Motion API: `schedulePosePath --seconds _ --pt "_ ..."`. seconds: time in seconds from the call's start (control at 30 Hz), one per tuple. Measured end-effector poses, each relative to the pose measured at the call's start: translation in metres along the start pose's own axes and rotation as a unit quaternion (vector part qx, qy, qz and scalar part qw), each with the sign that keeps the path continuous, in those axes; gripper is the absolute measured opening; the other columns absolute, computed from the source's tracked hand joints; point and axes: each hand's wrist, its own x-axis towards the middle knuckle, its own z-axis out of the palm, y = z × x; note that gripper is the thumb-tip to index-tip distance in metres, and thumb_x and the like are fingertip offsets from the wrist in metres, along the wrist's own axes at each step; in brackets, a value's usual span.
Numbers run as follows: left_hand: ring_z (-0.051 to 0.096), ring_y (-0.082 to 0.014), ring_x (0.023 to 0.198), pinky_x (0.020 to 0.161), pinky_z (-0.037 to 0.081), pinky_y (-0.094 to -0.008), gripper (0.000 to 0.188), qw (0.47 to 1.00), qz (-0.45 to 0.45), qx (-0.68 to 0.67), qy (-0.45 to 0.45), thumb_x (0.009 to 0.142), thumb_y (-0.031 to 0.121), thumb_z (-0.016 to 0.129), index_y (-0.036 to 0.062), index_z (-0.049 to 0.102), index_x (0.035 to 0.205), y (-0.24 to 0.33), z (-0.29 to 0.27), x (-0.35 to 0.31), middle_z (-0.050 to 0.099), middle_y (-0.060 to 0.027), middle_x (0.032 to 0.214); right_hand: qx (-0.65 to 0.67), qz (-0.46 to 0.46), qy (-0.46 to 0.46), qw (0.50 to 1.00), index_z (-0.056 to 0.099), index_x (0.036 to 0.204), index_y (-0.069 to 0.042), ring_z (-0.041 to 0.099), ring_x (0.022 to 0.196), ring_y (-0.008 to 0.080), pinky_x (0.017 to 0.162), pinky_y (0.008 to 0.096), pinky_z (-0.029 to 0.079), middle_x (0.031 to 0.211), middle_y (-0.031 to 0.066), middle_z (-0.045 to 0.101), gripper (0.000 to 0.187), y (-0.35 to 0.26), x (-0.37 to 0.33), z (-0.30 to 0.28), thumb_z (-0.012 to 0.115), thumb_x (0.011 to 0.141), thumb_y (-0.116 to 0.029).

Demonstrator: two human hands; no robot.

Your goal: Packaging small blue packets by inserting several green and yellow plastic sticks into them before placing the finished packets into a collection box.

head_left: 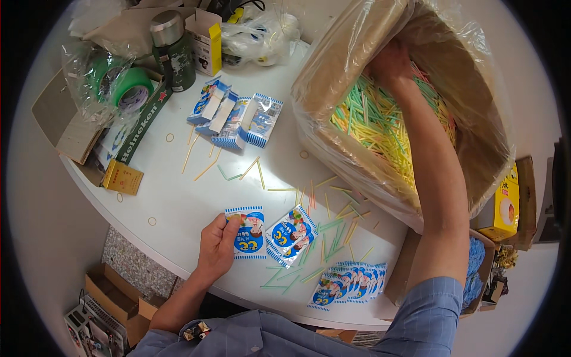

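Note:
My left hand (217,245) pinches a small blue-and-white packet (248,233) by its left side, above the white table. Just right of it lie overlapping packets (291,235) of the same kind. At the right, my right arm reaches into a large cardboard box (324,89) lined with clear plastic. The box holds a heap of thin yellow, green and pink straw-like sticks (380,143). My right hand (389,64) is against the far part of that heap; its fingers are hidden. Loose sticks (333,235) are scattered on the table beside the packets.
A fanned row of packets (351,282) lies at the near edge, and several stand upright (235,119) farther back. Behind are a dark flask (173,56), a yellow-and-white carton (205,44) and green tape rolls (132,92). A small yellow box (122,177) sits at the left edge.

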Motion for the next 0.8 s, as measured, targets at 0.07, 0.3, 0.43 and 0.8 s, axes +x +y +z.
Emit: schedulePosePath --seconds 0.07,0.3,0.43,0.8 --pt "0.062 -0.0031 0.076 0.066 0.052 -0.0205 0.028 1.0 0.005 -0.011 -0.004 0.106 0.021 0.051 -0.0023 0.066 0.103 0.003 0.004 0.0 0.071 -0.0042 0.089 0.072 0.027 0.099 0.992 0.058 0.125 -0.004 0.057 0.12 0.0342 0.102 0.0456 0.042 0.127 0.0186 0.062 0.036 0.029 -0.018 0.004 0.052 0.096 -0.025" --pt "0.067 -0.0115 0.089 0.081 0.054 -0.0272 0.029 0.978 0.045 -0.197 0.041 0.107 0.021 0.046 -0.0034 0.061 0.114 0.032 0.004 0.012 0.07 -0.0097 0.101 0.641 0.137 -0.009 0.755 0.061 0.085 -0.007 0.059 0.067 0.0144 0.057 0.0284 0.042 0.075 0.0041 0.061 0.04 0.063 -0.135 -0.059 0.053 0.102 -0.043" --pt "0.067 -0.0182 0.096 0.091 0.052 -0.0319 0.03 0.956 0.131 -0.259 -0.04 0.108 0.022 0.044 -0.0016 0.059 0.119 0.096 0.026 0.018 0.068 -0.0125 0.108 0.873 0.115 -0.188 0.435 0.06 0.078 -0.012 0.054 0.058 0.0109 0.052 0.0255 0.042 0.07 -0.0004 0.057 0.042 -0.016 -0.25 -0.133 0.058 0.099 -0.048" --pt "0.062 -0.0047 0.07 0.061 0.051 -0.0223 0.028 0.933 0.086 0.114 -0.33 0.104 0.023 0.054 0.0008 0.068 0.112 0.038 0.092 -0.023 0.069 -0.002 0.087 0.951 0.155 -0.242 -0.114 0.063 0.107 -0.002 0.066 0.073 0.0221 0.062 0.0348 0.055 0.087 0.011 0.067 0.025 -0.197 -0.41 -0.101 0.061 0.099 -0.025"
